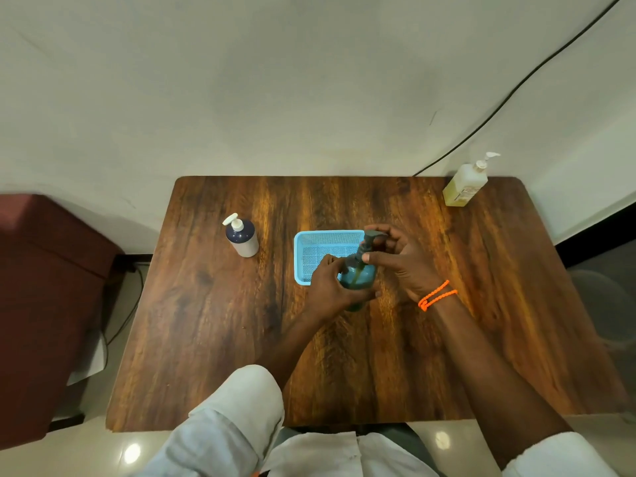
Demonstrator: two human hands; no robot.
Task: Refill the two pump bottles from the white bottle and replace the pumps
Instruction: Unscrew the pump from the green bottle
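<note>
At frame centre the left hand [328,287] wraps the teal pump bottle [358,275] while the right hand [399,259] pinches its pump [370,241], suggesting early work, with the white bottle [464,184] upper right untouched.

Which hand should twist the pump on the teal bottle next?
Right. The right hand already has its fingers on the dark pump, while the left hand wraps the teal bottle body and seems better used to steady it.
</note>
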